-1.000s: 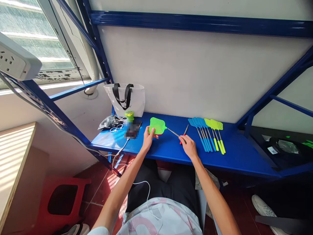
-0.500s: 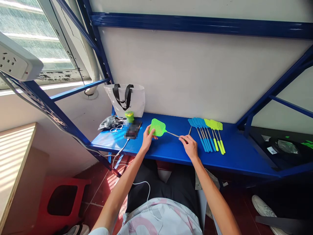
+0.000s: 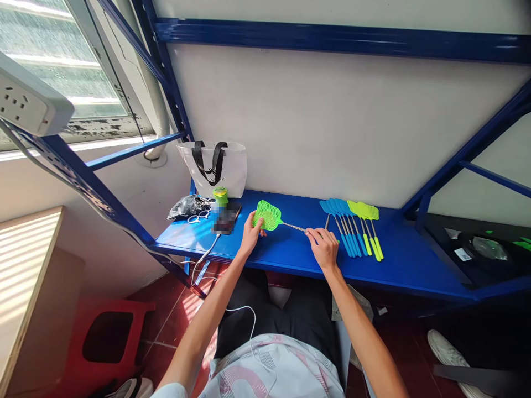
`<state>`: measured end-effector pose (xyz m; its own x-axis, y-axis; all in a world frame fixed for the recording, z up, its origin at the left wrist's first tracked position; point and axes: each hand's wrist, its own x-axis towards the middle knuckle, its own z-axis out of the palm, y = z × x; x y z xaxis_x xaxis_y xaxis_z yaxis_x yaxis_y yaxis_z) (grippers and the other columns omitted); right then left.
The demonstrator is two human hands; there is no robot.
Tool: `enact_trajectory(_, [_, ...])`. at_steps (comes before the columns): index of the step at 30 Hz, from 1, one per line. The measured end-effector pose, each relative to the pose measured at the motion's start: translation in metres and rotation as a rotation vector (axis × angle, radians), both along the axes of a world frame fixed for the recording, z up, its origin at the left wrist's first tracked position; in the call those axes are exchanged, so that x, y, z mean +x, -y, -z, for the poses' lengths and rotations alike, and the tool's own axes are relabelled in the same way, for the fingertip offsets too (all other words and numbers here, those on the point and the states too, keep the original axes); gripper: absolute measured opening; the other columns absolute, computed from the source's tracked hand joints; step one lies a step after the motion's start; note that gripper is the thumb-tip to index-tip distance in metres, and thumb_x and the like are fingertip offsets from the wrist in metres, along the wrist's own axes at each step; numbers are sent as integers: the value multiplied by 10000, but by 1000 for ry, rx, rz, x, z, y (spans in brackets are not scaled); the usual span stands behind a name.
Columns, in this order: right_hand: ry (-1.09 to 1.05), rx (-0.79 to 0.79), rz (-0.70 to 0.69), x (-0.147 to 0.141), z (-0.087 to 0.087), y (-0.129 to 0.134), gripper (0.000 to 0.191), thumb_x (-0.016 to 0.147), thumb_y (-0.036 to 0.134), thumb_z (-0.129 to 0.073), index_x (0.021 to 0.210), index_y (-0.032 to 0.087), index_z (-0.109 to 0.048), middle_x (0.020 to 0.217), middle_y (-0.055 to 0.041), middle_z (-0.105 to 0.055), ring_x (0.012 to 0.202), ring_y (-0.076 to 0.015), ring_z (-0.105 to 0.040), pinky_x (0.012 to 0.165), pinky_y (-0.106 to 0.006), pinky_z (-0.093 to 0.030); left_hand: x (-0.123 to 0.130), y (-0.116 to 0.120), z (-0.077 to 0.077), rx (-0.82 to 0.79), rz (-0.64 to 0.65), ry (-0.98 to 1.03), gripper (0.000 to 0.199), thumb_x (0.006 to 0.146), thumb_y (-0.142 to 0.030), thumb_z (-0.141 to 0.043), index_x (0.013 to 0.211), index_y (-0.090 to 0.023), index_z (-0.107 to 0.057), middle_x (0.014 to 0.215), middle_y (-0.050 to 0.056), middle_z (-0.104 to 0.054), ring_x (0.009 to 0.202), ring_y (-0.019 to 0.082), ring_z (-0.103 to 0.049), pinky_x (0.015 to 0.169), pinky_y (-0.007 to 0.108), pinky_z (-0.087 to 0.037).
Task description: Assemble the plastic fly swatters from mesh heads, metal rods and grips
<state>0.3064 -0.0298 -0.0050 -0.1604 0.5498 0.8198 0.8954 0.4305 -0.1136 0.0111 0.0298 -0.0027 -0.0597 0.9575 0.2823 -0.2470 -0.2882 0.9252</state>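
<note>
A green fly swatter (image 3: 269, 215) is held above the blue table (image 3: 290, 257). My left hand (image 3: 251, 232) pinches the left edge of its mesh head. My right hand (image 3: 323, 247) is closed round the far part of its thin metal rod, and the handle end is mostly hidden by the fingers. Just right of my right hand lie several blue fly swatters (image 3: 352, 243) side by side. Beside them are several yellow-green fly swatters (image 3: 374, 243), heads toward the wall.
At the table's left stand a white bag (image 3: 234, 168) with black handles and a green tub (image 3: 220, 195), near a phone (image 3: 226, 220) with a cable, scissors (image 3: 193, 219) and a plastic bag (image 3: 182, 207). Blue frame posts flank the table. A person's shoe (image 3: 448, 351) shows lower right.
The fingers of my right hand have shifted on the rod, now covering the handle end more. My left hand and the swatter's head have hardly moved.
</note>
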Motion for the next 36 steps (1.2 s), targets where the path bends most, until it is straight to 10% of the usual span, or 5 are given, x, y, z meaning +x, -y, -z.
enact_trajectory(36, [-46, -227, -130, -1, 1, 1, 471, 1214, 501, -486, 1111, 225, -853, 997, -112, -875, 831, -247, -816, 671, -337, -525, 5, 11, -9, 11, 46, -95, 601, 878, -585, -869, 1259, -257, -540, 996, 5, -707, 590, 127, -682, 592, 278, -590])
